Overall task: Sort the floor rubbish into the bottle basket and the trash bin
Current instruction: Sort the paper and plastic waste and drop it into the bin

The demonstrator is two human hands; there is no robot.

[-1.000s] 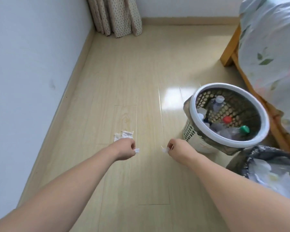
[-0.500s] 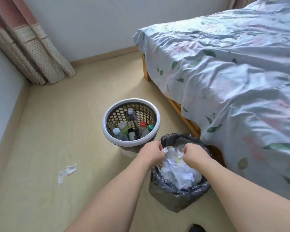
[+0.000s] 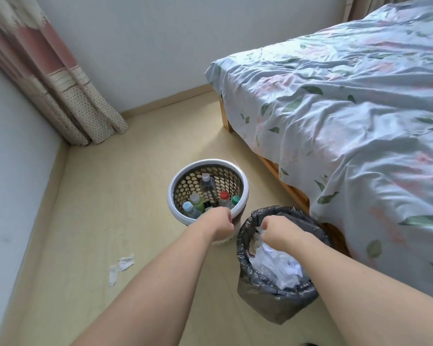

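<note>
head view: our curled right hand (image 3: 276,229) pinches a paper scrap (image 3: 258,229) over the trash bin (image 3: 265,293), our left hand (image 3: 219,222), a fist, beside it.

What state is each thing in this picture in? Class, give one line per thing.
Basket: upright on the floor, several capped bottles inside.
Bin: lined with a dark bag, open, nearly full of white paper.
Scrap: torn, lying on the floor, untouched.
Left hand: fingers curled, in front of the basket rim; grip unclear.
Right hand: fingers curled, above the bin.
Bed: covered, quilt rumpled.
Curtain: hanging to the floor.
</note>
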